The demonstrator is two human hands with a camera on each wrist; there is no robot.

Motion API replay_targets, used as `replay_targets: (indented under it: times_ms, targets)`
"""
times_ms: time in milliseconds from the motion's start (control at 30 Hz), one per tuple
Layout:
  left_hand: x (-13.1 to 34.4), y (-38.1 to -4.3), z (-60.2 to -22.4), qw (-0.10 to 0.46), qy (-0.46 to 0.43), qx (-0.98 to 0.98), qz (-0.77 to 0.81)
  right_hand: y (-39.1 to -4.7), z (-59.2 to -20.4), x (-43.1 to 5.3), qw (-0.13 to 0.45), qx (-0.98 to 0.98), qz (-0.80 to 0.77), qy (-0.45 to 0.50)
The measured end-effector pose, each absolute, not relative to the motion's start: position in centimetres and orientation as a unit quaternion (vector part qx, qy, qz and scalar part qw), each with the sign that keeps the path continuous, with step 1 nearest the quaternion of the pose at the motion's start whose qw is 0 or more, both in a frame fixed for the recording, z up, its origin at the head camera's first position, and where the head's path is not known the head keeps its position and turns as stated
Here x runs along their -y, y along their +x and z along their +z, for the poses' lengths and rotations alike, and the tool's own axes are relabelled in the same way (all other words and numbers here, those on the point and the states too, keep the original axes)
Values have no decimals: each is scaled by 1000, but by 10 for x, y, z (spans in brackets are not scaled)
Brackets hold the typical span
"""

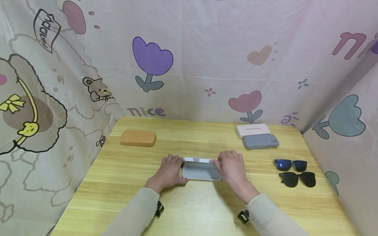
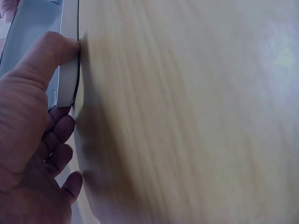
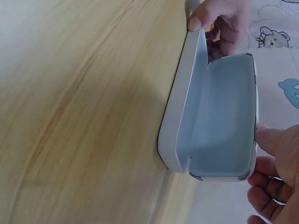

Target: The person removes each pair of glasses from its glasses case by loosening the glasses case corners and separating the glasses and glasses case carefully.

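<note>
Head view: open glasses case (image 1: 202, 173) mid-table, right between the two hands, long axis running left to right, so each hand has one end. Base (image 3: 175, 107) sits on the wooden table (image 1: 189, 209); lid (image 3: 227, 116) is raised along the far side (exact angle hard to judge). Neither hand is nearer, both touch the case.

Left hand (image 1: 169, 172): partly closed at the left end. Left wrist view shows the thumb hooked over the near wall of the base, fingers bent round the end, a couple of them loosely curled and off it. Right hand (image 1: 233, 168): higher, at the right end of the lid, pinching the rim, thumb on the inner side and fingers behind (clearest in right wrist view). Small gap between thumb and fingers, just the lid's edge in it.

Rest: orange case (image 1: 137, 139) beyond the left hand, well apart. Far right, white case (image 1: 253, 130) with blue-grey case (image 1: 260, 142) just in front; print too small to read. Nearer, blue-lensed sunglasses (image 1: 290, 165) and dark-lensed sunglasses (image 1: 297, 179) lie one before the other, right of the right hand.
</note>
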State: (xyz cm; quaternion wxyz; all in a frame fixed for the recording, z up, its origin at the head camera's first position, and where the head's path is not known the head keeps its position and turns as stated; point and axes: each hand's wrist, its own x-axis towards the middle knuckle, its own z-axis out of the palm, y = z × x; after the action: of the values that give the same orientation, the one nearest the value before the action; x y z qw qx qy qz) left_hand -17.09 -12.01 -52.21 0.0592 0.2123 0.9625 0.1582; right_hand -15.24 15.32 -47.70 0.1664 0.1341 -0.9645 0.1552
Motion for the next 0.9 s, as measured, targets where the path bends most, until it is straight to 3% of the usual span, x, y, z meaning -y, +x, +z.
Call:
replay_targets:
  times_ms: [900]
  targets:
    - [120,-169,-520,59,213,-962,163,-141,-486,-154,195,955,151,162]
